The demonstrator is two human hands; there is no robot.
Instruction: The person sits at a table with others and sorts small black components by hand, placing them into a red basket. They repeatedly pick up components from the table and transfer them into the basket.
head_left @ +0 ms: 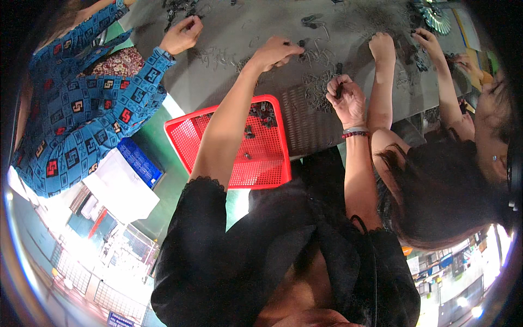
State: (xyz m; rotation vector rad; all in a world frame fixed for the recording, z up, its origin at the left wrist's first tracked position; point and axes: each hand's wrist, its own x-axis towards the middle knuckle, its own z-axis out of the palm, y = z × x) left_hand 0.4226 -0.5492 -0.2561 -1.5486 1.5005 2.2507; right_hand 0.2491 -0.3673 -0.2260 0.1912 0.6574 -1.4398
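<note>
Over the grey table, my left hand is closed, with a small dark piece at its fingertips; its exact kind is too small to make out. My right hand, with a grey band and a dark red bead bracelet at the wrist, is turned partly palm up. Its curled fingers grip a small black clip-like piece. Between and below the two hands lies a loose pile of thin bent metal wire pieces. More wire pieces are scattered just right of my left fingertips.
Below my left forearm, a red perforated basket at the table's near edge holds several small dark pieces. A co-worker's hand works at left; other people's hands reach in at right. A ribbed round metal object stands far right.
</note>
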